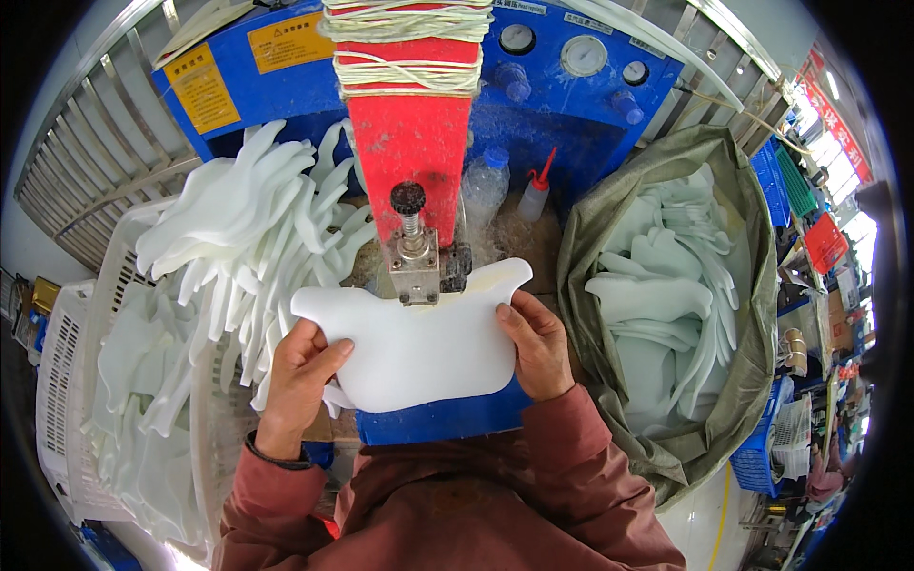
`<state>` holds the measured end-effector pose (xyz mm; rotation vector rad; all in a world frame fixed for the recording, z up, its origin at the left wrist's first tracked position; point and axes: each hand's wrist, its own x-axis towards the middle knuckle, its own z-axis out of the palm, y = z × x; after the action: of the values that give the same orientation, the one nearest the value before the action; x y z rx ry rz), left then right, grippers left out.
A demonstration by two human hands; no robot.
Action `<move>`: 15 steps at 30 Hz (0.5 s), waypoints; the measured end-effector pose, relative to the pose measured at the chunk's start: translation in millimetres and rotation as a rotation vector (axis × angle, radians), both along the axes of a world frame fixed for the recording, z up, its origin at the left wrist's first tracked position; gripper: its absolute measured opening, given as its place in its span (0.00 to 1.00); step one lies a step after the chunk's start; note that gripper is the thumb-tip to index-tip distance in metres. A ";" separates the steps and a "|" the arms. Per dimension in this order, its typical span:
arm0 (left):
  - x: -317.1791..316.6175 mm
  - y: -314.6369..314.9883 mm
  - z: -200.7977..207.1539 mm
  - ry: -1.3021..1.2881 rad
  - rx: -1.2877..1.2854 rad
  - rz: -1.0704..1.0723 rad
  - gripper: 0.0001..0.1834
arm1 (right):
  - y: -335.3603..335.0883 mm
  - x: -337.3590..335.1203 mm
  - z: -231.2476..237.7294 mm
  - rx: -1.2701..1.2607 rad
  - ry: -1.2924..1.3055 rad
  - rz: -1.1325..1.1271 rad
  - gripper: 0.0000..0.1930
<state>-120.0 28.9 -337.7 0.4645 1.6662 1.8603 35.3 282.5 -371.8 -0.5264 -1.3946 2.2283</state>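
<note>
The left hand [303, 366] pinches the left end of a white sheet [428, 357] between thumb and fingers, and the right hand [536, 344] grips the right end likewise. The sheet is just on the near side of the metal head [411, 273], its far edge at the head, though I cannot tell whether they touch. Left of the head is a crate [119, 278] of white pieces [224, 209], right of it a filled sack [752, 205], and beyond it a bottle [486, 187].
</note>
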 end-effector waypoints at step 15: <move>-10.6 -5.8 -4.5 -0.094 -0.016 0.044 0.19 | -6.4 -4.9 -2.3 -0.013 0.007 0.006 0.13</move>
<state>-130.6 23.1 -342.3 0.3314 1.6397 1.8691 30.5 276.1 -374.0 -0.5196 -1.3808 2.2429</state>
